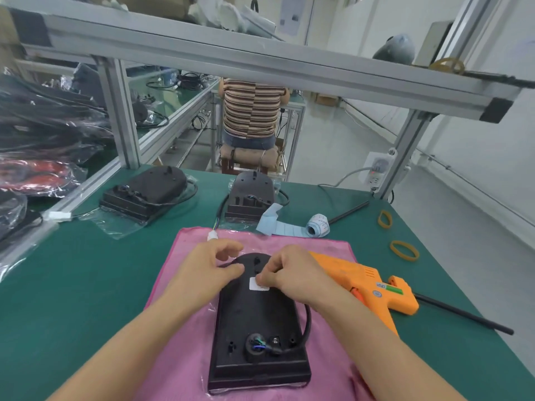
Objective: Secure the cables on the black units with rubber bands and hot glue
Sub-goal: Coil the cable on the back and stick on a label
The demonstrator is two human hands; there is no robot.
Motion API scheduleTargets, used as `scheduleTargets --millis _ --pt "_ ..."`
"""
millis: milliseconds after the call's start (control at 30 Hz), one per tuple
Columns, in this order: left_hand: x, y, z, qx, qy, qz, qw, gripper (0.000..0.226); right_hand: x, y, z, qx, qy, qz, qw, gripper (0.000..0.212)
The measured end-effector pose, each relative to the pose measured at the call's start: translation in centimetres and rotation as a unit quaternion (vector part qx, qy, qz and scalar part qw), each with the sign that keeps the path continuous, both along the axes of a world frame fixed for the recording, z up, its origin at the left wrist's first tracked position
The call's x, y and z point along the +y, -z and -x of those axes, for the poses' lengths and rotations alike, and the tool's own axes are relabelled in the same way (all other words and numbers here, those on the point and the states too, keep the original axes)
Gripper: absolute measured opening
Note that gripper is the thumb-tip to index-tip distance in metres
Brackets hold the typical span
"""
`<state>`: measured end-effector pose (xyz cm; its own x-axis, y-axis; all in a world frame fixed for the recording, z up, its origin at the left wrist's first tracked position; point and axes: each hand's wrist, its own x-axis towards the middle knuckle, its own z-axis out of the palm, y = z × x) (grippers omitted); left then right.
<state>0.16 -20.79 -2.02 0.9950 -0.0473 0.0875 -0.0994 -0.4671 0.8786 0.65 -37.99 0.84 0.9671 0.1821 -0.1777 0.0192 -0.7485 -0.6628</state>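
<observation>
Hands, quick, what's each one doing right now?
Left hand: curled on the black unit, grip unclear.
Right hand: pinching the white label.

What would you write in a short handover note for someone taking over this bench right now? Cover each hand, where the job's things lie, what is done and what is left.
Left hand: fingers curled at the far end of the black unit, on the pink cloth.
Right hand: pinching a white label onto the unit's back.
Orange glue gun lies on the cloth at right; two rubber bands lie on the green mat beyond it.
Two more units wait at the far edge.
Done: label nearly on.
Left: no band or glue visible on this unit's cable; then the other two.
</observation>
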Motion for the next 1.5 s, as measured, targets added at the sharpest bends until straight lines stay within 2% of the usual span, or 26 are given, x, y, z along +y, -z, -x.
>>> scheduleTargets --millis 167,200,267,333,400,533,567,633,700,733,767,833,900,967,1000,1067,1167,1233,1300,1367,1500 --pt "-1.1 0.3 0.3 -0.011 0.005 -0.002 1.0 0.036 0.5 0.1 0.3 -0.06 -0.005 0.072 0.996 0.014" --pt "-1.2 0.3 0.3 -0.013 0.004 -0.01 1.0 0.04 0.5 0.1 0.3 -0.07 0.001 0.088 0.994 0.019" --pt "-1.3 0.7 0.1 -0.013 -0.001 -0.019 1.0 0.041 0.3 0.2 0.2 -0.079 0.037 0.105 0.991 0.042" --pt "-1.3 1.0 -0.1 -0.012 0.001 -0.019 1.0 0.04 -0.2 0.7 0.2 -0.053 0.076 0.059 0.994 0.052" --pt "-1.1 1.3 -0.1 -0.002 0.007 -0.008 1.0 0.042 -0.5 1.6 0.6 -0.049 0.091 -0.004 0.995 0.042" --pt "0.4 1.1 0.6 0.058 0.001 0.012 0.998 0.058 -1.4 2.7 2.1 -0.14 0.128 -0.055 0.98 0.019" --pt "0.9 1.1 1.0 0.064 -0.009 0.002 0.998 0.057 -1.9 2.7 2.8 -0.153 0.135 -0.045 0.978 0.018" --pt "1.9 1.1 2.3 0.052 -0.034 -0.051 0.997 0.045 -3.4 2.4 4.5 -0.142 0.138 0.045 0.979 0.027" --pt "2.6 1.2 3.6 0.043 -0.038 -0.123 0.991 0.032 -5.1 2.1 6.1 -0.097 0.131 0.151 0.975 0.051" --pt "2.7 1.2 4.1 0.052 -0.03 -0.145 0.988 0.03 -5.7 1.8 6.9 -0.059 0.129 0.172 0.975 0.062" --pt "2.8 1.2 4.5 0.071 -0.015 -0.153 0.986 0.03 -6.0 1.7 7.4 -0.013 0.12 0.162 0.979 0.069" --pt "2.5 1.0 4.9 0.121 0.039 -0.124 0.984 0.041 -5.9 1.8 8.3 0.074 0.076 0.077 0.991 0.07" --pt "1.7 0.9 5.4 0.149 0.082 -0.081 0.982 0.046 -5.3 2.4 8.9 0.096 0.038 -0.018 0.994 0.051" --pt "1.1 0.8 6.0 0.15 0.096 -0.044 0.983 0.041 -4.9 2.8 9.4 0.075 0.025 -0.091 0.993 0.024" --pt "0.9 0.9 6.1 0.144 0.099 -0.031 0.984 0.042 -4.8 2.9 9.6 0.063 0.022 -0.118 0.991 0.016" --pt "0.7 0.9 6.5 0.127 0.084 -0.062 0.986 0.053 -4.9 3.2 9.9 0.042 0.031 -0.145 0.988 0.019" --pt "-0.4 -0.4 6.9 0.052 0.041 -0.139 0.988 0.096 -4.8 3.3 9.5 0.04 0.104 -0.209 0.971 0.029" --pt "-1.4 -1.1 7.1 0.014 0.075 -0.186 0.98 0.105 -4.8 3.1 9.1 0.057 0.141 -0.275 0.949 0.02" --pt "-1.9 -1.1 7.2 0.006 0.121 -0.212 0.97 0.086 -4.7 2.8 8.8 0.055 0.143 -0.318 0.935 0.007" --pt "-2.1 -1.0 7.2 0.003 0.146 -0.208 0.967 0.06 -4.5 2.4 8.6 0.043 0.135 -0.348 0.927 0.01" --pt "-2.7 -0.7 7.7 -0.039 0.172 -0.234 0.956 0.03 -4.3 2.1 7.9 0.017 0.13 -0.376 0.917 0.01"
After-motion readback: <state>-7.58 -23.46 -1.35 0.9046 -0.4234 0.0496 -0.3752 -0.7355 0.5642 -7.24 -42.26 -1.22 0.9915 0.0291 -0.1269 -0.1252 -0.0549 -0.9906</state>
